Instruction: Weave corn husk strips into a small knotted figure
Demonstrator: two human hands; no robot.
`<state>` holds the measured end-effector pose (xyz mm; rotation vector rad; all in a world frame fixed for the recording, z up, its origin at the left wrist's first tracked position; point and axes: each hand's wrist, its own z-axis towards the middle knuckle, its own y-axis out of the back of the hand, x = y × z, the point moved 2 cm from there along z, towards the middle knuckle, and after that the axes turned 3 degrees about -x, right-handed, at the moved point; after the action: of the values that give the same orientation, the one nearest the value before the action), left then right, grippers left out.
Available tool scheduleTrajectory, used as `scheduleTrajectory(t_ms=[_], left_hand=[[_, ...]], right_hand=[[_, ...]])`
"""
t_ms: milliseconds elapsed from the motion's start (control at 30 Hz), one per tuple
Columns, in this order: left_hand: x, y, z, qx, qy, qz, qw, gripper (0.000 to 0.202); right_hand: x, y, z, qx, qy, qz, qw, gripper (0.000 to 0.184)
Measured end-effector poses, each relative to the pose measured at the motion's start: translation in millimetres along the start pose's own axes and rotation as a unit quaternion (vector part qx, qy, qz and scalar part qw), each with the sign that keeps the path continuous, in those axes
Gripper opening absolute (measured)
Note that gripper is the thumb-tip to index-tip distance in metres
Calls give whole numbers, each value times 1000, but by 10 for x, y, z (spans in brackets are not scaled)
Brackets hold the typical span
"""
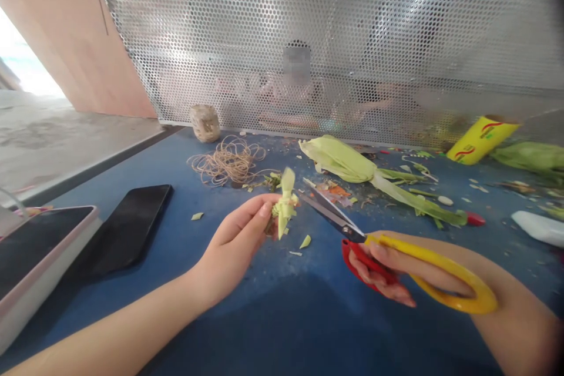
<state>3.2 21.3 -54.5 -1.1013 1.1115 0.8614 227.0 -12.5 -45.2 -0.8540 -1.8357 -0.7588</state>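
Between its thumb and fingers, my left hand pinches a small pale-green piece of husk, folded into a bow-like shape. My right hand is wrapped round scissors with one yellow and one red handle. Their blades are slightly apart and point at the husk piece, with the tips close beside it. Just behind the left hand lies a loose tangle of twine. A large bundle of pale-green corn husk rests beyond the scissors, its long strips trailing right.
Two dark-screened devices, a phone and a pink-edged tablet, are at left. A jar stands by the perforated metal panel. A yellow roll and white object lie right. Plant scraps litter the blue table.
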Motion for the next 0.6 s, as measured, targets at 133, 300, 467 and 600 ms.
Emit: scheduleTrajectory(t_ms=[133,300,467,600], left_hand=[[21,35,-22,1,-1,5,1000,27],[30,-16,-47,41,3,20,999,24],[56,-58,-69,95,5,46,994,21],[58,-69,-80,130,10,57,990,18]], right_hand=[[-71,-27,-12,-6,-11,-35,999,43],[-111,-72,17,-16,30,-101,994,47],[-89,-111,42,-17,-1,-169,986,47],[-90,-138,23,-8,-13,-149,989,46]])
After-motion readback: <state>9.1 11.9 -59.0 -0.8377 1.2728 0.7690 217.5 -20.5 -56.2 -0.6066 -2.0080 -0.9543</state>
